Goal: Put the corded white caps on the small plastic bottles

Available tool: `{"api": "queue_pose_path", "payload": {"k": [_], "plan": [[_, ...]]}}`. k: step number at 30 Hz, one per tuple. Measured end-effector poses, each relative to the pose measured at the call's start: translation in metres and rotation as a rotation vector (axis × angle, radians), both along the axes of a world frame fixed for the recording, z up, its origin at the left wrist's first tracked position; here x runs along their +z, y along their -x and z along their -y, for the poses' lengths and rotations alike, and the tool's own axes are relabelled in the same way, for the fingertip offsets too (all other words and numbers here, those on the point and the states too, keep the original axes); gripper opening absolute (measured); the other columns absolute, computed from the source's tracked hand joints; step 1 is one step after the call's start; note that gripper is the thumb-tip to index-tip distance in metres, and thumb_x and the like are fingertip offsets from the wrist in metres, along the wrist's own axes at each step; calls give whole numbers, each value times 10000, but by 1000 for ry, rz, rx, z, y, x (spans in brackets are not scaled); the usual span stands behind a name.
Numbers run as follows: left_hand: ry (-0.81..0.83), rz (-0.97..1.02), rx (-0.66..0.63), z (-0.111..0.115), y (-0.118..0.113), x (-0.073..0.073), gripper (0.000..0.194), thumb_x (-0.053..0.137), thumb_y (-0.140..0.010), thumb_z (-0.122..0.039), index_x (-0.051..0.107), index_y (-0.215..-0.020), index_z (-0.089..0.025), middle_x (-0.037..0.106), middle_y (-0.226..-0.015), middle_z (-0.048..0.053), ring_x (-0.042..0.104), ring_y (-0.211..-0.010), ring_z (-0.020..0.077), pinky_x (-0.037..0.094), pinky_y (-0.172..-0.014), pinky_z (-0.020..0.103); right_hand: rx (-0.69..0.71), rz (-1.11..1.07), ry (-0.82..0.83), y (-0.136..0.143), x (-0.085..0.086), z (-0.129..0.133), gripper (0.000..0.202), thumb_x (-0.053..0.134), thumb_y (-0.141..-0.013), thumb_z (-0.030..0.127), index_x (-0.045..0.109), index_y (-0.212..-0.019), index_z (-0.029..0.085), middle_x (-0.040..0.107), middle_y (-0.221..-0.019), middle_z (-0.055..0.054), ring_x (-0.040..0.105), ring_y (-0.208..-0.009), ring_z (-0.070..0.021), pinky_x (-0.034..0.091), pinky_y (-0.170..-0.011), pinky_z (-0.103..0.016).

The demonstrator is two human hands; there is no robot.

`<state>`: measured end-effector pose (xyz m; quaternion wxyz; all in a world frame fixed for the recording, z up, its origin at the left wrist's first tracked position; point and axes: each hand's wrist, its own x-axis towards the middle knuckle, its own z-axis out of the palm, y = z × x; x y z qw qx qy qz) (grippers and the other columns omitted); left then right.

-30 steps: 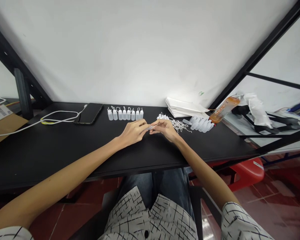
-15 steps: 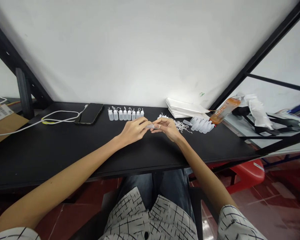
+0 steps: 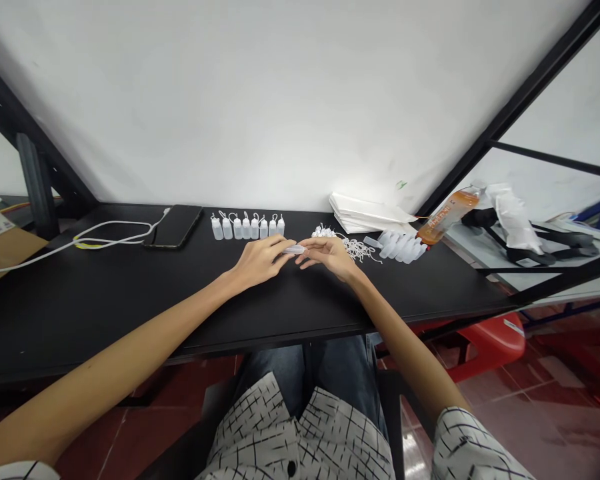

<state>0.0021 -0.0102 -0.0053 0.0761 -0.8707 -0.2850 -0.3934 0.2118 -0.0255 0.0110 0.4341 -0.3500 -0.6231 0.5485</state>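
My left hand (image 3: 261,260) has its fingers closed around a small translucent plastic bottle (image 3: 294,249), which lies sideways in front of my chest. At the bottle's right end, my right hand (image 3: 330,257) pinches with thumb and fingers; its fingertips partly cover that end. Behind my left hand stands a row of several small capped bottles (image 3: 247,229) with cord-like loops on top. A pile of white caps (image 3: 325,231) with looped cords (image 3: 361,250) lies just beyond my right hand. Farther right, several uncapped bottles (image 3: 403,247) lie on their sides.
A stack of white sheets or flat packs (image 3: 367,215) lies against the wall. An orange drink bottle (image 3: 447,217) leans at the right. To the left are a phone (image 3: 174,227), a white cable (image 3: 115,225) and a cardboard box (image 3: 10,247). A red stool (image 3: 495,340) stands below the black table (image 3: 130,293).
The held bottle has shifted slightly left with both hands. The white cord piece that showed at my right fingertips is now out of sight. The camera view has moved a little.
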Motion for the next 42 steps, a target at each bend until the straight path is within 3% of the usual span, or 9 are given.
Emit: {"api": "queue_pose_path", "payload": {"k": [7, 15, 24, 36, 42], "plan": [[-43, 94, -99, -4, -1, -2, 216, 537, -925, -220, 705, -1058, -191, 690, -895, 57, 612, -712, 118, 461, -591, 219, -8, -58, -14, 0, -3, 0, 360, 825, -645, 370, 714, -889, 129, 717, -767, -55, 691, -745, -179, 604, -728, -358], [-271, 29, -31, 2, -1, -2, 263, 500, -892, -87, 664, -1065, -199, 684, -878, 42, 620, -769, 125, 465, -596, 210, -21, -101, 6, -3, -7, -2, 318, 837, -642, 313, 729, -878, 130, 721, -759, -50, 700, -729, -175, 593, -789, -385], [-343, -1, -64, 2, -1, -5, 336, 427, -883, -46, 628, -1114, -185, 672, -893, 70, 616, -794, 153, 497, -615, 252, 3, -124, 63, -3, -5, -1, 302, 846, -629, 296, 713, -847, 135, 703, -736, -28, 675, -693, -150, 597, -800, -395], [-378, -37, -69, 1, 1, -7, 345, 426, -873, -34, 618, -1116, -184, 674, -915, 73, 614, -818, 159, 506, -650, 265, 22, -160, 102, -2, -4, 0, 286, 847, -625, 281, 710, -827, 133, 693, -713, -14, 659, -674, -128, 597, -807, -398], [-203, 33, -56, 2, -2, -4, 305, 444, -902, -98, 673, -1078, -197, 682, -924, 68, 624, -802, 141, 486, -624, 229, 11, -112, 80, -5, -5, -3, 330, 849, -622, 322, 716, -861, 138, 702, -736, -23, 681, -706, -149, 588, -828, -407]]}}
